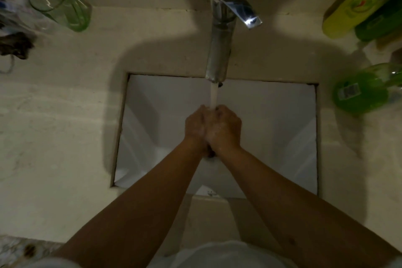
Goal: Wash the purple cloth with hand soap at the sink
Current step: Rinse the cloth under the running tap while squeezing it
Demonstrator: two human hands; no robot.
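My left hand and my right hand are pressed together over the white sink basin, fingers curled, wet and a little foamy. Between them they grip the purple cloth. It is almost wholly hidden, and only a dark bit shows below the wrists. Water runs from the chrome faucet in a thin stream onto the fingertips of both hands. A green hand soap bottle lies on the counter to the right of the basin.
A green glass tumbler stands at the back left beside clear plastic items and a dark bundle. Yellow and green bottles crowd the back right corner. The faucet handle points right. A beige stone counter surrounds the basin.
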